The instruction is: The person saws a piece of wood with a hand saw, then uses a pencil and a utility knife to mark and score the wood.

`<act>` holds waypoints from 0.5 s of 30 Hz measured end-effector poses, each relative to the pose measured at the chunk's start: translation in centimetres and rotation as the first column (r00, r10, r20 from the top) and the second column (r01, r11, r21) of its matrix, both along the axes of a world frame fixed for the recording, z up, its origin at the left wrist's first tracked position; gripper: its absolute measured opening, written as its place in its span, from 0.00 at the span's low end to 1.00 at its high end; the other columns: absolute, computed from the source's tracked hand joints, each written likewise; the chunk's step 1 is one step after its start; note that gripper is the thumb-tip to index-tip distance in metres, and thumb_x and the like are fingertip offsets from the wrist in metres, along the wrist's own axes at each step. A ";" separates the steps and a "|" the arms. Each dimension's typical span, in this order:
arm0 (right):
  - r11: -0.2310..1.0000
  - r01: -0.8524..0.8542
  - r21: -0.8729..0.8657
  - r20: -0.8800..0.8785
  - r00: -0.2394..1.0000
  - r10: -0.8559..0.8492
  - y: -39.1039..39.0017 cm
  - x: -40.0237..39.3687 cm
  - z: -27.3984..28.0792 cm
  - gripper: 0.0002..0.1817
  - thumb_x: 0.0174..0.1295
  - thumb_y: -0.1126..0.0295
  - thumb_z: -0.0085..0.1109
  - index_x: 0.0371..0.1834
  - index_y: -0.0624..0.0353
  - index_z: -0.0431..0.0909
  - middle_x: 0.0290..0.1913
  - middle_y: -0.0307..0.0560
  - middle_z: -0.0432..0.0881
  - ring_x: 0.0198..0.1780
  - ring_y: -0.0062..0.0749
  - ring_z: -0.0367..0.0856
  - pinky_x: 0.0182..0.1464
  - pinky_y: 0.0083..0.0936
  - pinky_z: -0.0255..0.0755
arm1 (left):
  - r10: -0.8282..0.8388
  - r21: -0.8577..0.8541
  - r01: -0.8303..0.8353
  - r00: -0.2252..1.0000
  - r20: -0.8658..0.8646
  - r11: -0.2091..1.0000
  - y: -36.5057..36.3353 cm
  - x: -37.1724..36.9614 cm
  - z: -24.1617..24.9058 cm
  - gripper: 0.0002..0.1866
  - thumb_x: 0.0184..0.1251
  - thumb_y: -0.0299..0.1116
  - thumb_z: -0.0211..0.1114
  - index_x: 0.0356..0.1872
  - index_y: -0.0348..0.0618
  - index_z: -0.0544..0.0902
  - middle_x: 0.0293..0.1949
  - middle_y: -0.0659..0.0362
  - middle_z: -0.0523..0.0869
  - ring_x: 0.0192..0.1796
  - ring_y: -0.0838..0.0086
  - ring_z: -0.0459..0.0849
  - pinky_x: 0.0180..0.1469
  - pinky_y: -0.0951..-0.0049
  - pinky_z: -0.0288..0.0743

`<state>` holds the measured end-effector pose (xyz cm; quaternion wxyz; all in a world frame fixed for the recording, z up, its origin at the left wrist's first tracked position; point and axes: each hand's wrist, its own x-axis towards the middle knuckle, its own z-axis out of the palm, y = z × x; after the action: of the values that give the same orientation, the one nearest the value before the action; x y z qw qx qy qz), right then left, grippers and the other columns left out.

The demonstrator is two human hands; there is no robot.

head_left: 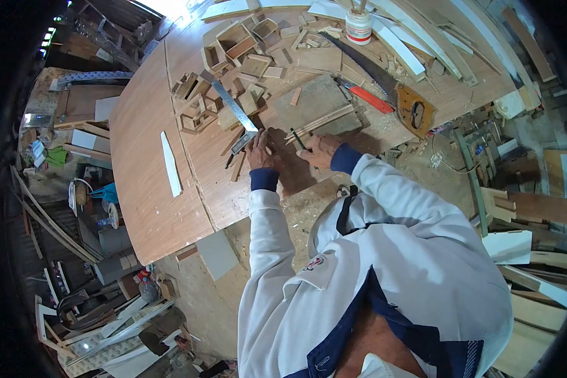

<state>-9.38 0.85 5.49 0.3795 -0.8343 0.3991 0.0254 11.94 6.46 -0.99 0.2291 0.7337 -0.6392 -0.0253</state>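
Observation:
My left hand [258, 153] is at the near edge of the wooden table, closed at the stock of a try square [234, 108]. The square's metal blade points away over small wooden pieces. Between the fingers of my right hand [321, 152] is a dark, slim pencil [297, 138], its tip towards the left. Just beyond that hand, thin wood strips [324, 123] lie across a flat grey-brown board [312, 104]. Narrow wood offcuts [238, 167] lie beside and partly under my left hand. The undersides of both hands are hidden.
A handsaw [416, 110] and a red-handled tool [372, 99] lie to the right. Behind are small wooden boxes [236, 41] and a white glue tub [358, 26]. A pale pointed strip [170, 165] rests at left. Curved wooden pieces [416, 38] line the far right.

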 end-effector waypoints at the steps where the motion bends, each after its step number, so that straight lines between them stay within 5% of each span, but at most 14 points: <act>1: 1.000 -0.005 -0.003 -0.001 1.000 0.005 0.3 0.8 -0.5 0.22 0.61 0.52 0.47 0.39 0.62 0.78 0.39 0.63 0.82 0.40 0.54 0.82 0.46 0.41 0.75 | 0.005 -0.003 -0.005 1.000 -0.001 1.000 0.1 -0.1 -0.1 0.30 0.46 0.33 0.68 0.56 0.45 0.75 0.59 0.52 0.75 0.60 0.53 0.71 0.64 0.60 0.61; 3: 0.981 0.085 -0.172 0.001 0.996 -0.086 1.1 2.2 -0.3 0.26 0.58 0.47 0.51 0.36 0.64 0.80 0.36 0.65 0.82 0.41 0.52 0.82 0.47 0.41 0.74 | -0.002 0.057 0.001 1.000 0.013 0.998 0.5 -0.7 0.0 0.28 0.49 0.32 0.67 0.56 0.46 0.75 0.60 0.54 0.74 0.60 0.53 0.70 0.64 0.61 0.61; 9: 0.996 -0.043 -0.079 -0.158 0.987 0.030 0.9 5.4 1.6 0.23 0.58 0.55 0.53 0.48 0.64 0.76 0.47 0.62 0.80 0.52 0.52 0.79 0.53 0.41 0.72 | 0.078 -0.070 -0.067 0.982 0.174 0.995 1.7 -2.0 1.5 0.23 0.53 0.31 0.63 0.53 0.44 0.76 0.56 0.49 0.77 0.59 0.62 0.73 0.60 0.61 0.65; 11: 0.985 -0.013 -0.171 -0.139 0.990 -0.011 1.1 6.3 1.0 0.21 0.57 0.56 0.55 0.46 0.61 0.78 0.45 0.59 0.81 0.50 0.53 0.79 0.51 0.42 0.73 | 0.220 0.119 -0.196 0.942 -0.253 0.973 2.5 -2.4 3.3 0.22 0.53 0.28 0.61 0.52 0.39 0.76 0.48 0.46 0.80 0.50 0.62 0.80 0.50 0.61 0.73; 12: 0.973 -0.017 -0.230 -0.111 0.994 -0.009 1.2 6.7 0.7 0.18 0.57 0.57 0.56 0.43 0.59 0.79 0.44 0.57 0.82 0.47 0.52 0.80 0.49 0.42 0.74 | 0.208 0.070 -0.196 0.914 -0.349 0.978 2.5 -1.7 2.2 0.21 0.57 0.28 0.61 0.52 0.33 0.74 0.40 0.47 0.83 0.35 0.65 0.84 0.36 0.67 0.78; 13: 0.973 -0.024 -0.231 -0.112 0.994 -0.002 1.5 7.0 0.5 0.18 0.57 0.57 0.56 0.43 0.59 0.79 0.44 0.57 0.82 0.47 0.52 0.80 0.49 0.42 0.74 | 0.214 0.069 -0.203 0.912 -0.350 0.977 2.4 -1.6 2.0 0.21 0.57 0.28 0.61 0.52 0.33 0.74 0.40 0.47 0.83 0.35 0.65 0.84 0.36 0.67 0.78; 15: 0.921 0.023 -0.389 -0.092 0.994 -0.064 2.1 7.6 0.3 0.15 0.56 0.59 0.56 0.40 0.57 0.80 0.43 0.56 0.82 0.47 0.52 0.80 0.49 0.42 0.73 | 0.340 0.254 -0.236 0.477 -0.811 0.938 1.9 -1.5 1.6 0.22 0.60 0.32 0.61 0.52 0.29 0.73 0.34 0.49 0.84 0.27 0.69 0.83 0.30 0.71 0.77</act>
<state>-1.78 2.94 5.83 0.1867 -0.8813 0.4337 -0.0194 10.41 8.39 0.64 0.4702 0.7365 -0.3130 -0.3722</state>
